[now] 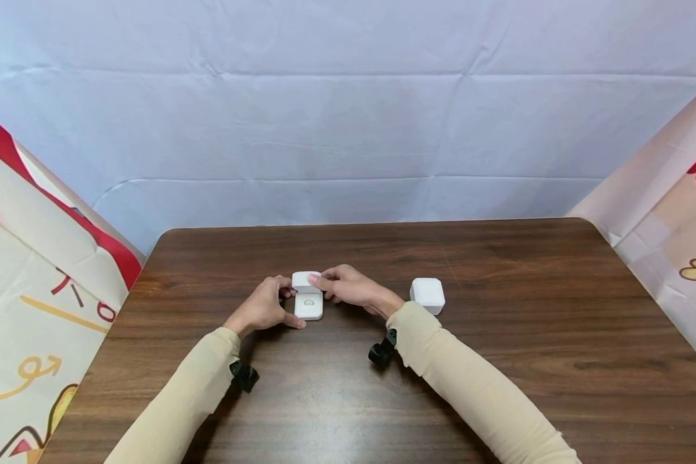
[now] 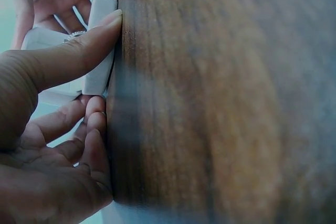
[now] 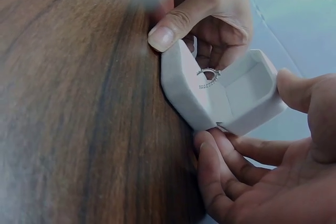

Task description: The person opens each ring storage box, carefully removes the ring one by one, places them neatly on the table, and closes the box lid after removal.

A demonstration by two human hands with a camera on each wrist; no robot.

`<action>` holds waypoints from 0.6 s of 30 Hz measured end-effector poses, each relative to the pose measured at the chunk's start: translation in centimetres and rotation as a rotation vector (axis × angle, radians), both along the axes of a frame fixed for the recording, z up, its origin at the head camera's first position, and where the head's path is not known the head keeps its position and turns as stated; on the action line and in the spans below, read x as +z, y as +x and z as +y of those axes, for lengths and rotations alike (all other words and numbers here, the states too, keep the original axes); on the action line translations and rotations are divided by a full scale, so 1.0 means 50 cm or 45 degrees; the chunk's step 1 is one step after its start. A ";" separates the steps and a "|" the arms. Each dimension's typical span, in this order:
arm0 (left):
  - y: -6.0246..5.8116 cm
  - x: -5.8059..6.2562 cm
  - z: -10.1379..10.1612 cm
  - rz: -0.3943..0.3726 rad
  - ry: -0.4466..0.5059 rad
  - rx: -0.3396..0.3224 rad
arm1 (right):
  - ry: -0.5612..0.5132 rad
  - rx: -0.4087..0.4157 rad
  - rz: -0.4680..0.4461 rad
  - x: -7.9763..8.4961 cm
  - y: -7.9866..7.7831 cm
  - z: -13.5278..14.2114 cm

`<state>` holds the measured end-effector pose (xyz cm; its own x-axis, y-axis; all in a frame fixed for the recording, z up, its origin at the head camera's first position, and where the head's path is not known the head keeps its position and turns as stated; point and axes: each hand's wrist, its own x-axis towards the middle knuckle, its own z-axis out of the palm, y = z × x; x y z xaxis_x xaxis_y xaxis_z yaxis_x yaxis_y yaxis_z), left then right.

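Observation:
A white ring box stands open on the table, its lid tilted up on the hinge. Upright in the base sits a silver ring set with small stones. My left hand grips the base from the left, the thumb against its front edge and the fingers toward the back. From the right, my right hand holds the lid, thumb on its front and fingers around the side and behind. The right wrist view shows the ring and the inside of the lid.
A second white box, closed, stands on the brown wooden table, right of my right hand. Behind the table hangs a pale cloth. Dark wrist cameras are strapped to both sleeves.

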<state>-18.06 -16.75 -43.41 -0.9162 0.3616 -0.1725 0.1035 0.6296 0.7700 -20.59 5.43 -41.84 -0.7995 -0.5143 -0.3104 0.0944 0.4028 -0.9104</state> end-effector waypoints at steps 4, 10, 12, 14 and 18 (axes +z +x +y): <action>-0.002 0.000 -0.001 -0.007 -0.003 -0.001 | 0.035 -0.050 0.074 -0.002 0.005 -0.002; -0.002 0.001 -0.001 -0.002 -0.006 0.004 | 0.142 -0.097 0.290 0.003 0.016 -0.002; -0.002 0.001 0.000 0.000 -0.009 0.000 | 0.166 -0.117 0.366 0.005 0.018 0.000; -0.002 0.000 0.000 0.004 -0.008 -0.005 | 0.175 -0.136 0.430 0.008 0.020 0.002; -0.002 0.000 0.000 0.007 -0.003 -0.008 | 0.160 -0.175 0.518 0.014 0.028 0.009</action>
<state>-18.15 -16.77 -43.39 -0.9150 0.3666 -0.1685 0.1114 0.6310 0.7677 -19.19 5.85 -41.16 -0.9278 -0.3730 -0.0099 -0.2008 0.5215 -0.8293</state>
